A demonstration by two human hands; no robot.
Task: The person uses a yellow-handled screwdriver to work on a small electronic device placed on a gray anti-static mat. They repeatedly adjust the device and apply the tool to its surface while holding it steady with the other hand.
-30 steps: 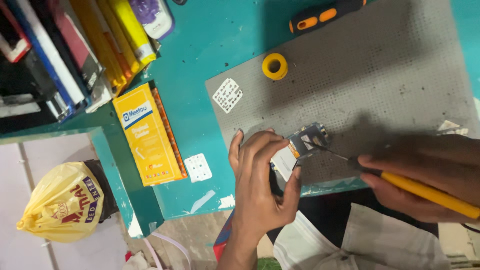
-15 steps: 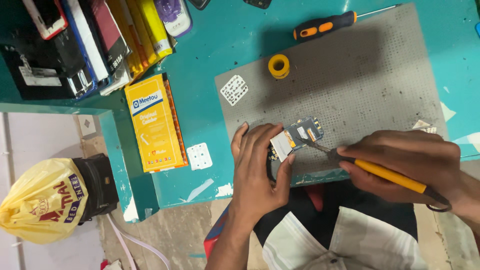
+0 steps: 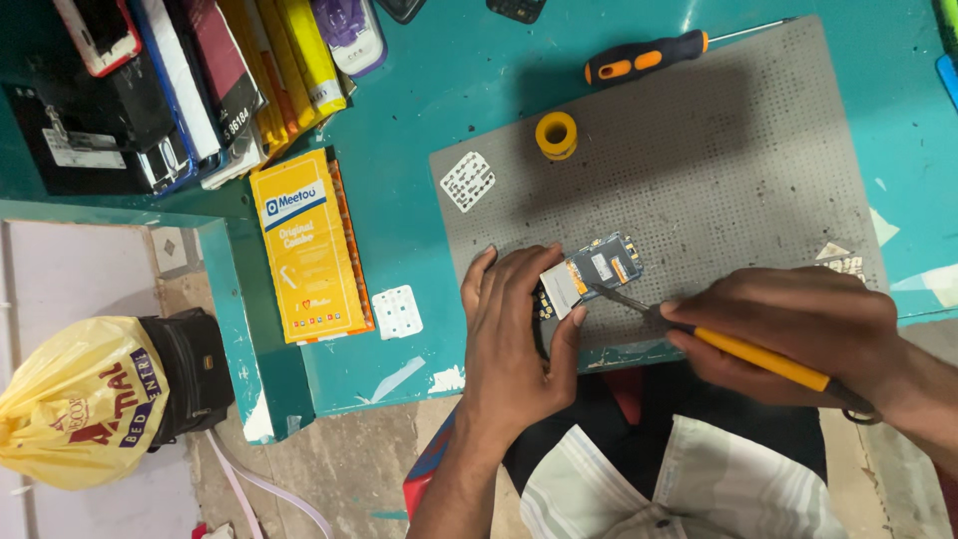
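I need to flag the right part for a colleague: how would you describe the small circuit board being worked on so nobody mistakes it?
Find the grey perforated mat on the teal table. At its near edge, the left hand pins a small circuit board, with the right hand pressing a yellow-handled tool on it. Unlike the yellow tape roll, it is flat and multicoloured.

mat [image 3: 718, 150] under my hands is matt grey, rubbery-looking, dotted all over. bench [image 3: 449, 90] is glossy teal paint, chipped at the edge. board [image 3: 597, 269] in my left hand [image 3: 514, 339] has shiny metal bits. tool [image 3: 738, 349] in my right hand [image 3: 798, 329]: smooth yellow plastic handle, bare metal tip. yellow box [image 3: 304, 245] is glossy card. bag [image 3: 75, 399] is crinkly plastic.
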